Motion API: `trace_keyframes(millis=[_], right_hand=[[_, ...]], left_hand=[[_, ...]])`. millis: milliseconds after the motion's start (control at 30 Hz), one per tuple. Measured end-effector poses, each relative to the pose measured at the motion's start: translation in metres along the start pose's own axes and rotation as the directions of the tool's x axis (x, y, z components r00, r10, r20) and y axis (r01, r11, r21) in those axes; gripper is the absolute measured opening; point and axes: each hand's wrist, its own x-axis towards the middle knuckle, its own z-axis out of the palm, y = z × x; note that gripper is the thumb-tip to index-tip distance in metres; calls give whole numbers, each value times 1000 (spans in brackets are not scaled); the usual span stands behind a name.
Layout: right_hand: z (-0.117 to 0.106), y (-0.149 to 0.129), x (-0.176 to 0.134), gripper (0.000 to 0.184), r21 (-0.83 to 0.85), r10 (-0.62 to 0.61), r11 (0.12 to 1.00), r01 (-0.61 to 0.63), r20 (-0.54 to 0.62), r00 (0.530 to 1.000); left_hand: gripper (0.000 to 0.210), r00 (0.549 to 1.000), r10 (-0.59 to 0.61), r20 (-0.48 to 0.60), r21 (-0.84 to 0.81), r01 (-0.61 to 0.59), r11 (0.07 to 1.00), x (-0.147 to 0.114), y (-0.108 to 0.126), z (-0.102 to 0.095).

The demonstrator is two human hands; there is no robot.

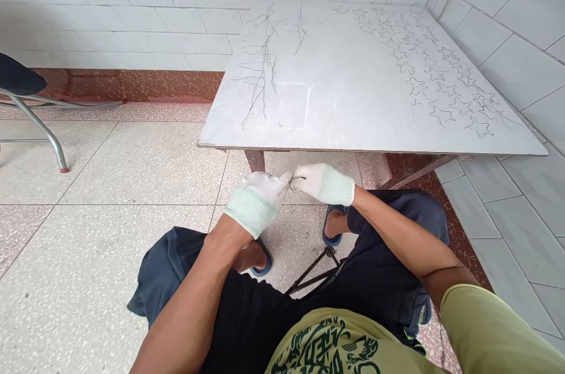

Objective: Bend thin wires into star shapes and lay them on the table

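My left hand (265,191) and my right hand (318,181), both in white knit gloves with pale green cuffs, meet just in front of the table's near edge. Their fingers are closed in a pinch on a thin dark wire (295,179), which shows as a small bent piece between the fingertips; its full shape is hidden by the gloves. On the white tabletop (353,85) many wire stars (445,89) are spread along the right side. Loose lengths of wire (265,62), some straight and some kinked, lie at the left.
White tiled walls (185,9) border the table at the back and right. A metal chair leg (48,138) stands on the speckled floor at the far left. Between my slippered feet is a dark folding stool frame (313,271). The table's wooden leg (255,161) is close beyond my left hand.
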Motion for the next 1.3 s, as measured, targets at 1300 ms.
trace_keyframes(millis=[1300], right_hand=[[0,6,-7,35,-224,58,973,-62,-23,998]], left_hand=[[51,995,-89,38,-544,96,834,-1,-43,2]])
